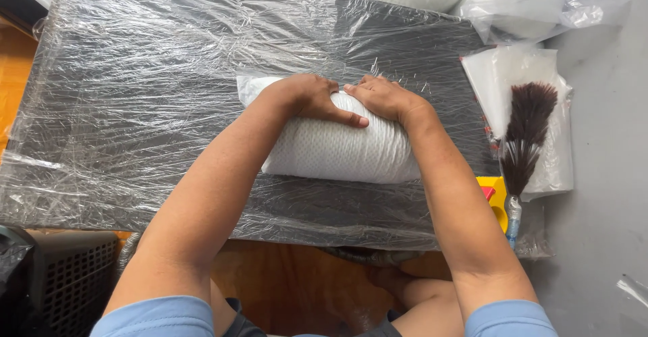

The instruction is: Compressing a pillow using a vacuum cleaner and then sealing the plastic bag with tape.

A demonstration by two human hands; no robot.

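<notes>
light blue short sleeves (503,318), bare forearms

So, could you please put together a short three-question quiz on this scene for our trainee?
1. True or false: both hands press on the white textured bundle.
2. Which covers the dark board: A) clear plastic film, B) newspaper, C) cloth?
3. What lies to the right of the board, on a clear bag?

Key: 1. True: left hand and right hand rest on its top. 2. A. 3. A dark feather duster.
</notes>
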